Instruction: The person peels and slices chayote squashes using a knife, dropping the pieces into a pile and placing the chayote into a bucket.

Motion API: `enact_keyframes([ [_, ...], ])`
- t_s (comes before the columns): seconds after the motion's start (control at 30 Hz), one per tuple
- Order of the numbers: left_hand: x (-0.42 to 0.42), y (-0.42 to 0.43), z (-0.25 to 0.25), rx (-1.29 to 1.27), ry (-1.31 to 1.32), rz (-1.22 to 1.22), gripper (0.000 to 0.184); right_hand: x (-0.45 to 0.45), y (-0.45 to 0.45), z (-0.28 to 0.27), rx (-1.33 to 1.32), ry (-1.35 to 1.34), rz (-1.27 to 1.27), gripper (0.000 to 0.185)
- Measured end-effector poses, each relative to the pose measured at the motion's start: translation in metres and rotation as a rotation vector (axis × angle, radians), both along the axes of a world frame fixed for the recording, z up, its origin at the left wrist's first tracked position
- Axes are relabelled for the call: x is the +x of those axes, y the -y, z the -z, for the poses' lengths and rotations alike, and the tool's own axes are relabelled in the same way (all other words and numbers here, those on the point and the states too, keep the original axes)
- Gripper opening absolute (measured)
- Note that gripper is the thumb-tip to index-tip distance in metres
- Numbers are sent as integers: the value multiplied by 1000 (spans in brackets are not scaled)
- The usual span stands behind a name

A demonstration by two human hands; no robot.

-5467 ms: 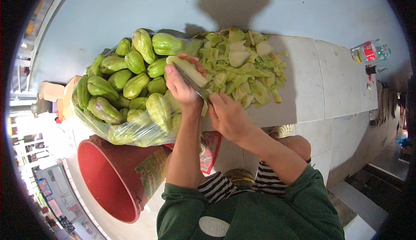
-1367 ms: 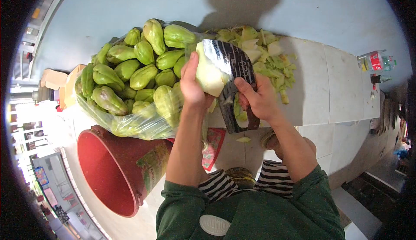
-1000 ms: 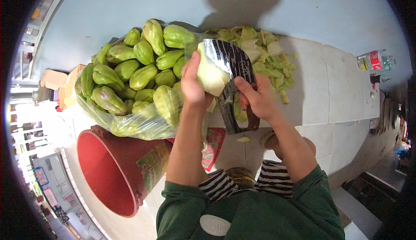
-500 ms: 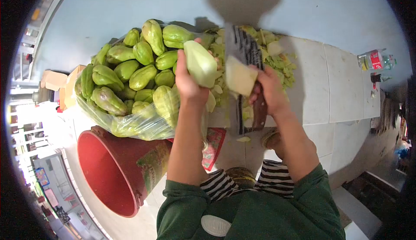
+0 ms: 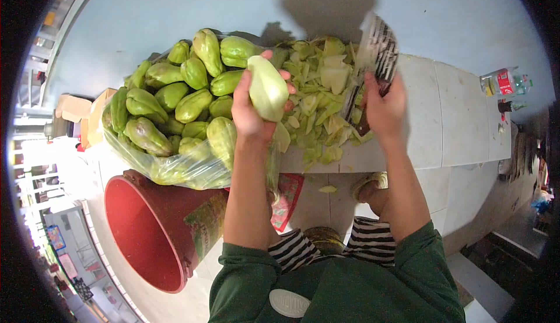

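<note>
A pale, mostly peeled chayote (image 5: 268,90) rests in my left hand (image 5: 251,113), whose fingers wrap round it in front of the bag. To the right, my right hand (image 5: 385,112) grips a large knife (image 5: 378,46) with a dark, streaked pattern on its broad blade, which points up and is blurred. Beneath and between both hands lies a heap of green peelings (image 5: 318,104), with a wide pale slice (image 5: 335,75) on top. Whole green chayotes (image 5: 172,97) fill a clear plastic bag (image 5: 192,171) left of my left hand.
A red bucket (image 5: 134,235) lies tipped below the bag, its mouth facing left. On the tiled ledge (image 5: 423,125), bottles (image 5: 506,82) stand at the far right. A cardboard box (image 5: 96,116) is at the left. One peeling (image 5: 328,189) lies on the floor.
The knife has swung up and right, away from the chayote. The pale slice that was against the blade is off it, and a similar one lies on the heap. My left hand stays nearly still.
</note>
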State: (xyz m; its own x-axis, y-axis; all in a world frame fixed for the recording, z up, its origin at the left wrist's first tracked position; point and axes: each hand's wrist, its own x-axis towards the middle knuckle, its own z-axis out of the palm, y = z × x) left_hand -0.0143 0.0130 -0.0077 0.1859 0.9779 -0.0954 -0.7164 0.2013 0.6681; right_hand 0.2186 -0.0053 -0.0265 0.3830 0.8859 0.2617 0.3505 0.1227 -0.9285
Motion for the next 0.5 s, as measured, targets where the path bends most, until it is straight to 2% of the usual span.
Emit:
enact_keyframes([
  [0.03, 0, 0, 1, 37, -187, -24, 51, -5, 6, -3, 0, 0, 3, 19],
  [0.07, 2, -1, 2, 37, -186, -20, 51, -14, 12, -9, 11, 257, -8, 19],
  [0.1, 3, 0, 2, 97, -357, -64, 46, -20, 17, -12, 21, 514, -19, 18],
  [0.13, 4, 1, 3, 157, -529, -107, 42, -22, 20, -9, 18, 514, -15, 18],
  [0.17, 4, 3, 5, 157, -528, -102, 42, -24, 22, -6, 122, 594, -147, 18],
  [0.2, 3, 4, 8, 216, -713, -117, 37, -26, 25, -4, 225, 673, -279, 19],
  [0.23, 1, 4, 13, 276, -896, -133, 32, -27, 28, -5, 221, 675, -274, 19],
  [0.27, 1, 0, 14, 385, -908, -143, 34, -31, 31, -12, 252, 739, -361, 21],
  [0.3, 3, 1, 16, 386, -905, -138, 34, -33, 33, -16, 284, 801, -448, 24],
  [0.37, 11, 7, 11, 496, -966, -272, 37, -38, 36, -17, 325, 817, -443, 24],
  [0.4, 10, 8, 13, 444, -1058, -240, 39, -40, 36, -17, 368, 831, -441, 24],
  [0.5, 10, 9, 22, 564, -1071, -348, 39, -37, 36, -22, 457, 809, -454, 20],
])
